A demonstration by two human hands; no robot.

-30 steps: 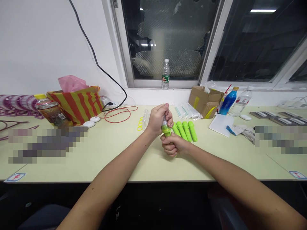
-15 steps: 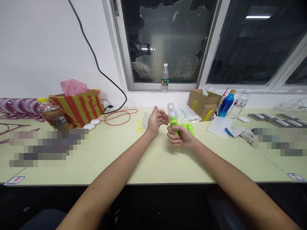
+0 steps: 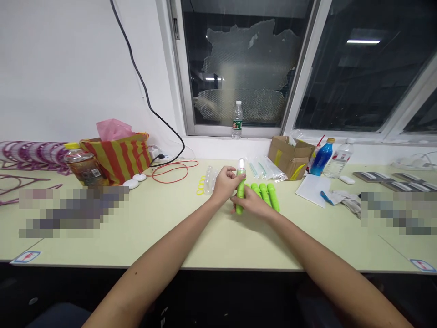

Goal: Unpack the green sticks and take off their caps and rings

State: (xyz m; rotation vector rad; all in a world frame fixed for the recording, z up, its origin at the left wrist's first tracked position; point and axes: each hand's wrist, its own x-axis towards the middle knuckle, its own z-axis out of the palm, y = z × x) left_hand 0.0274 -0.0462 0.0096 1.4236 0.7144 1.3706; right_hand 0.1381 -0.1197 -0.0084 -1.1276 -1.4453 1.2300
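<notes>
Over the table, both my hands hold a bright green flashlight (image 3: 240,190) with a clear domed top, tilted slightly; the dome looks bright white and pinkish. The fingers of my left hand (image 3: 226,183) close on its upper part, just under the dome. Lower down, my right hand (image 3: 253,203) wraps around its body, hiding part of it. Several similar green bodies (image 3: 271,196) lie side by side just right of my hands. To the left of my left hand are clear plastic domes (image 3: 209,178) in a row and several yellow rings (image 3: 200,185).
Clear plastic bags (image 3: 268,169) and an open cardboard box (image 3: 290,156) sit behind my hands. A white sheet (image 3: 312,189) and gloves (image 3: 343,195) lie to the right. On the left are a red cable (image 3: 170,173), a striped bag (image 3: 119,157) and a drink bottle (image 3: 82,165).
My left hand has come over from beside the flashlight and taken hold of its upper part. The flashlight is slightly lower, and its dome now looks brighter.
</notes>
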